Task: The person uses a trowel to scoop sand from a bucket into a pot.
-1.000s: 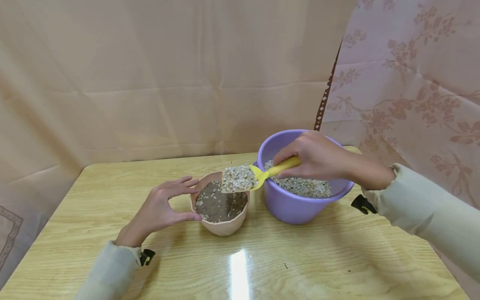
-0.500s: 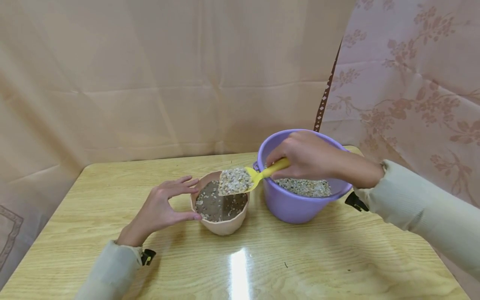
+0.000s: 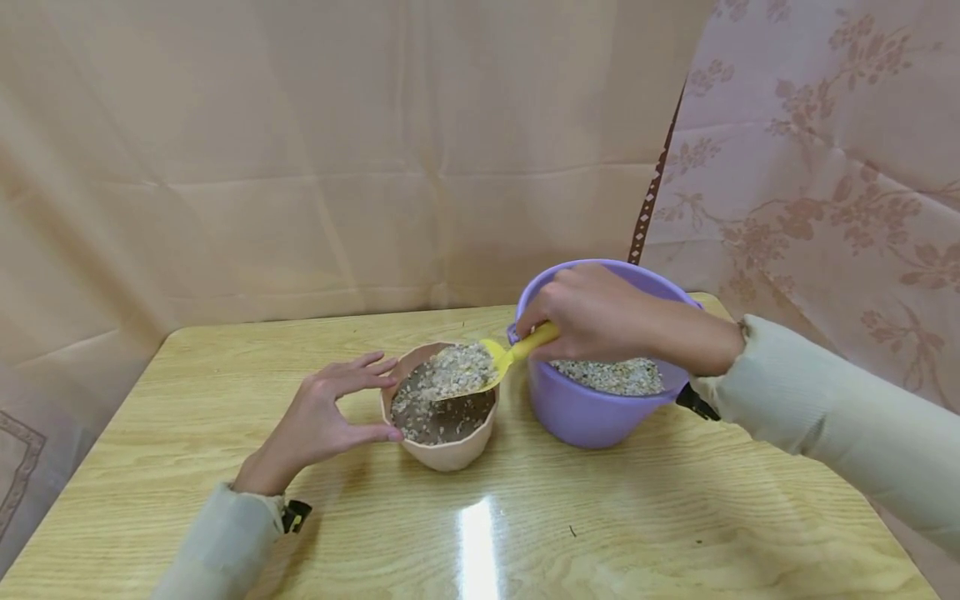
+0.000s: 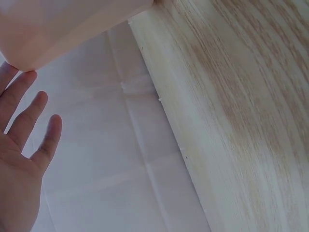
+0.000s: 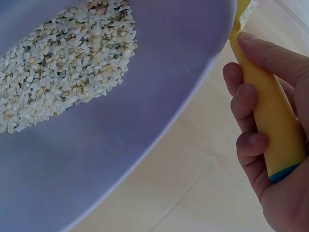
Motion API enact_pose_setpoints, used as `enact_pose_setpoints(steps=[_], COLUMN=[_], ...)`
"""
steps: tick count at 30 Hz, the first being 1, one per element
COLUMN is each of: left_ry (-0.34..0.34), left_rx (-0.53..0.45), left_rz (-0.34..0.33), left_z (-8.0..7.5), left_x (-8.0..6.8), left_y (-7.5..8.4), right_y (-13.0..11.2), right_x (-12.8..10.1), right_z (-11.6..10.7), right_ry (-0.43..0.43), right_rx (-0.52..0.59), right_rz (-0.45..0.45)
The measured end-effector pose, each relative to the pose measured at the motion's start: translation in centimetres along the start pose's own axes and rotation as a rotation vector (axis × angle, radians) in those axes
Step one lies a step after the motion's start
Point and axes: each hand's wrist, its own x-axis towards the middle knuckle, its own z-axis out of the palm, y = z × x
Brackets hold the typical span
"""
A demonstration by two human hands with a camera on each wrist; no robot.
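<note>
The right hand (image 3: 600,321) is wrapped round the handle of the yellow scoop (image 3: 501,357), fingers curled tight on it, and the blade is tipping over the pink pot (image 3: 442,454) with pale gravel (image 3: 450,375) sliding off onto the dark soil inside. The pot sits on the wooden table (image 3: 480,533), and just to its right is the purple bucket (image 3: 585,412), part full of the same gravel. To pour this well, I'd say keep the blade low over the pot's middle and roll the wrist slowly, so the grains land inside the rim rather than skipping onto the table. That right wrist is bent down over the bucket's near rim, forearm coming in from the right of the pot. On the pot's left the left hand (image 3: 322,417) steadies it, thumb and fingertips touching the rim, fingers spread and fairly straight, gripping nothing.
</note>
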Motion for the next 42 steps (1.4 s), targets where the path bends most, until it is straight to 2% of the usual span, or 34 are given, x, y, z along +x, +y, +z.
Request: enact_pose_setpoints(steps=[20, 42], left_ry=[-0.006, -0.012], left_rx=[-0.013, -0.002], left_rz=[-0.016, 0.000], left_z=[0.1, 0.0], left_x=[0.0, 0.1], left_y=[0.4, 0.1], right_y=[-0.6, -1.3], right_x=[0.9, 1.6], right_z=[-0.9, -2.7], right_ry=[-0.088, -0.162], right_rx=[-0.018, -0.058], right_rz=[0.012, 0.016])
